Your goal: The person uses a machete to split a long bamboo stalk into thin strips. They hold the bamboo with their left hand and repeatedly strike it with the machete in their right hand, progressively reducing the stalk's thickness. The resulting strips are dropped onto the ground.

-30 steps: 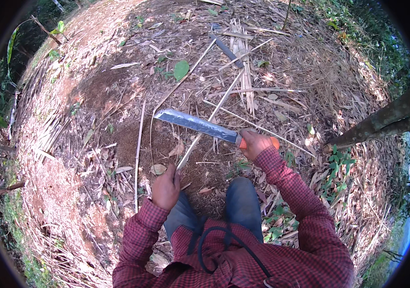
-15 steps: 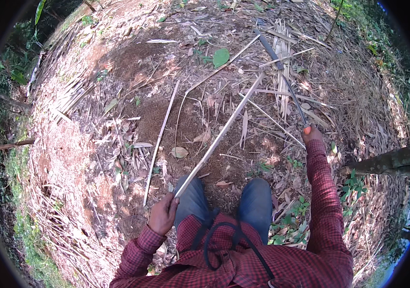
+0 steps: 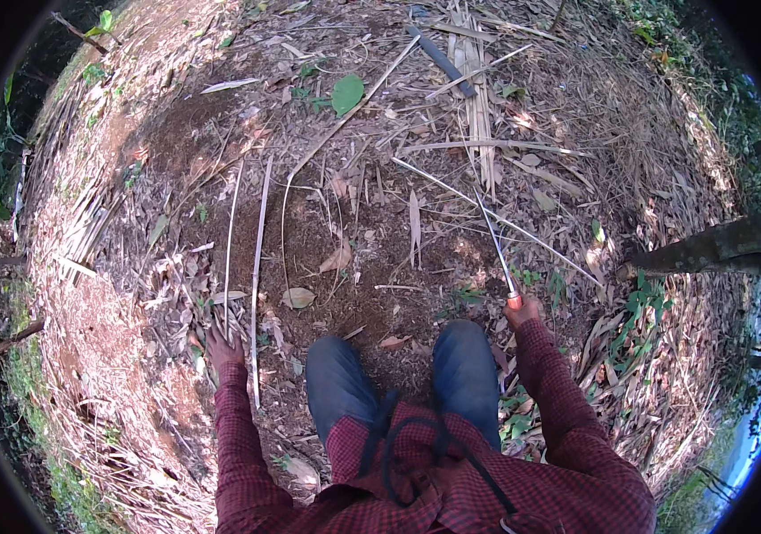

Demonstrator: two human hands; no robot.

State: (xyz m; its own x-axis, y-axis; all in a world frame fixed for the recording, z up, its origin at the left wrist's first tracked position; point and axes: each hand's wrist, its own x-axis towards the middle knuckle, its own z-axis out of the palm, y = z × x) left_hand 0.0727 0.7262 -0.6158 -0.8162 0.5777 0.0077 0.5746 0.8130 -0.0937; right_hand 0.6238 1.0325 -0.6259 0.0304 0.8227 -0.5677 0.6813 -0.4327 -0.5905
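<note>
Low over the litter on the left, my left hand [image 3: 224, 347] has its fingers stretched and apart. It is at the near end of a thin pale split strip [image 3: 231, 236] lying on the ground. Just right of that strip lies a second pale strip [image 3: 261, 267], roughly alongside. My right hand [image 3: 524, 312] is closed round the orange-brown handle of a long knife [image 3: 496, 238]. The narrow blade points forward, away from me, above the leaf litter.
Farther ahead, a dark flat bar-like object [image 3: 443, 60] lies across a bundle of dry strips [image 3: 480, 116]. A bent strip [image 3: 345, 123] and a long thin strip [image 3: 496, 218] lie in the middle. A tree trunk [image 3: 710, 245] stands at the right.
The strip my left hand held up across my front now lies on the ground at left, and that hand has opened. My right hand drew nearer with the knife. The view shifted.
</note>
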